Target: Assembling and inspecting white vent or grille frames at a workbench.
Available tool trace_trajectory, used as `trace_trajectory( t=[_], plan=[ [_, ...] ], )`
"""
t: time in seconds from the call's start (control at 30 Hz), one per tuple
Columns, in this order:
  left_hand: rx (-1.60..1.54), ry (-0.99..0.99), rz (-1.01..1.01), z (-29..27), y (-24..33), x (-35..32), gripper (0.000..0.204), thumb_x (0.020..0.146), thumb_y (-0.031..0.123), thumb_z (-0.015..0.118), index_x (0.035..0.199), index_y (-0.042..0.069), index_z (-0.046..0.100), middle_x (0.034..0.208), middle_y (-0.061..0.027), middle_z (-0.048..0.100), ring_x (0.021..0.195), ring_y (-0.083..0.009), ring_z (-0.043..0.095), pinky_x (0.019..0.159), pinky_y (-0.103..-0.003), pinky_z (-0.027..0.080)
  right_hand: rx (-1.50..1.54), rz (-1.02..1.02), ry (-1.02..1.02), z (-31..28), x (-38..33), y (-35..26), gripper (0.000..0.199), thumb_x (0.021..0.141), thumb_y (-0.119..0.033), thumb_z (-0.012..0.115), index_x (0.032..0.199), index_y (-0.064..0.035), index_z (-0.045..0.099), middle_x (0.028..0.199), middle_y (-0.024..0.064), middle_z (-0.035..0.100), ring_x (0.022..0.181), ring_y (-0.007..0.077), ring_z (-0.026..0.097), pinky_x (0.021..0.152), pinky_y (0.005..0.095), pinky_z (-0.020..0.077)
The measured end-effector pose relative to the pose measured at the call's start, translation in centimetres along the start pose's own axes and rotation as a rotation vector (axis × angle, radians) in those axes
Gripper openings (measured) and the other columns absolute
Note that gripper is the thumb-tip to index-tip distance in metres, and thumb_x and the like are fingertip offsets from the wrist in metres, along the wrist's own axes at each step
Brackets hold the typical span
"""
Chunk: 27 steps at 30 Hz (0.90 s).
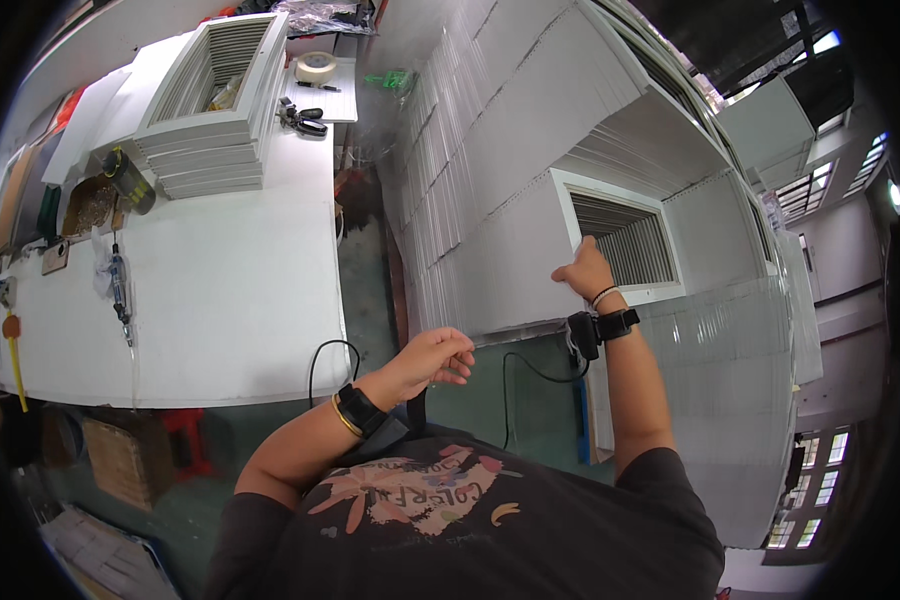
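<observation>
At the right, a white rectangular frame (658, 291) lies on the tall stack of white panels and frames. My right hand (586, 270) is at the frame's near left corner, fingers bent over its inner edge and thumb out to the left. Through the opening, the edges of several more frames show below. My left hand (432, 360) hovers before my body, beside the stack's near edge. Its fingers are loosely bent and apart, with nothing visible in them.
A white table (240, 340) at the left carries a pile of white frames (195, 150), a tape roll (316, 67), a dark bottle (128, 180) and an electric screwdriver (120, 295). A red stool (186, 440) and a wooden box (122, 462) stand beneath. Black cables hang near both wrists.
</observation>
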<state>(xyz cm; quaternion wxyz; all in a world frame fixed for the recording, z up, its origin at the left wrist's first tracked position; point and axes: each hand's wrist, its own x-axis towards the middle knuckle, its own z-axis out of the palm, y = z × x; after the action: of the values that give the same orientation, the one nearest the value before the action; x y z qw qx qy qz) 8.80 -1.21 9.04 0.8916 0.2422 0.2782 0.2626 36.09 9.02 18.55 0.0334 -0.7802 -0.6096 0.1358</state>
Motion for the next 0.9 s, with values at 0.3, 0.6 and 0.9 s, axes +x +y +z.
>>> trace_trajectory(
  t=[0.3,0.6,0.9],
  plan=[
    [-0.092,0.093,0.039,-0.7,-1.1,0.2,0.01,0.088,0.017,0.053,0.088,0.007,0.054,0.08,-0.0029,0.056,0.069,-0.0107,0.057,0.063,-0.025,0.051,0.329,-0.097,-0.035,-8.4,-1.9,0.4,0.053,0.059,-0.011,0.075,0.101,0.0074,0.048,0.091,0.0181,0.061,0.081,0.0236,0.061,0.074,0.0319,0.0477],
    [0.031,0.044,0.035,1.0,-0.1,3.7,0.013,0.086,0.018,0.053,0.089,0.005,0.051,0.083,-0.0047,0.055,0.073,-0.0129,0.056,0.066,-0.027,0.051,0.142,-0.144,0.101,1.2,-1.2,1.1,0.061,0.081,-0.039,0.059,0.12,0.0052,0.041,0.102,0.0291,0.058,0.095,0.0419,0.057,0.083,0.0429,0.0449],
    [0.294,0.009,0.155,4.7,3.7,10.5,0.037,0.088,0.03,0.056,0.103,-0.003,0.051,0.098,-0.0118,0.055,0.09,-0.0154,0.057,0.077,-0.03,0.052,0.841,0.165,0.844,2.0,-5.1,14.0,0.036,0.085,-0.03,0.061,0.098,0.0021,0.049,0.079,0.0081,0.057,0.071,0.0136,0.057,0.067,0.0241,0.0477]
  ],
)
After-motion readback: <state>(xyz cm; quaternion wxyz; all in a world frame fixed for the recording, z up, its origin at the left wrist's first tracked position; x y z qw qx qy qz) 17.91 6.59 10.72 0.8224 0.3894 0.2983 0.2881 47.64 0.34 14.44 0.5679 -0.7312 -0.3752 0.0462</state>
